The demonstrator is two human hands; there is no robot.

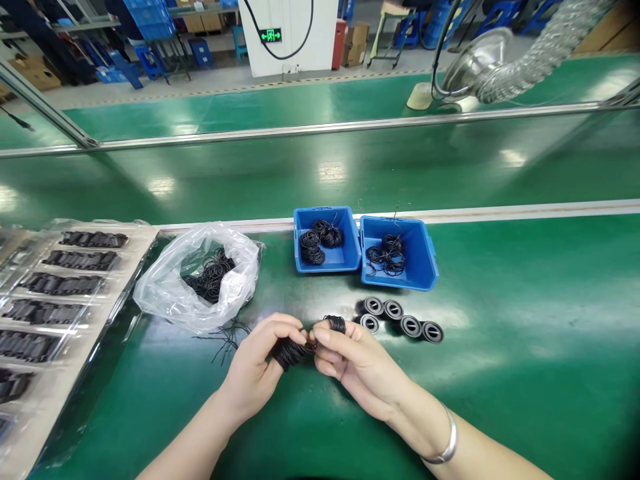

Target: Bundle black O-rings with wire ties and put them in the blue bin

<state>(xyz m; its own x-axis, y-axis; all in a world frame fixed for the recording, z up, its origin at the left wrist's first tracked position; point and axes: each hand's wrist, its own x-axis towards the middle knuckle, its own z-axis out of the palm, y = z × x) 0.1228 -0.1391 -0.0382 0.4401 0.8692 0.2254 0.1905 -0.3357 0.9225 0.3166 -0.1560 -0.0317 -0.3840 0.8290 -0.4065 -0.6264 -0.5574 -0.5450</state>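
My left hand (260,363) is closed around a thick stack of thin black rubber rings (289,351). My right hand (350,360) meets it fingertip to fingertip and pinches a smaller bunch of the same black rings (335,323). Both hands hover just above the green bench top (500,373), in front of two blue bins. Several round black parts with grey centres (400,319) lie in a row just right of my right hand.
The left blue bin (326,261) and right blue bin (423,277) each hold black rings. A clear plastic bag (200,277) of more rings lies at left, with loose black strands by it. Clear trays (60,287) of black parts fill the far left.
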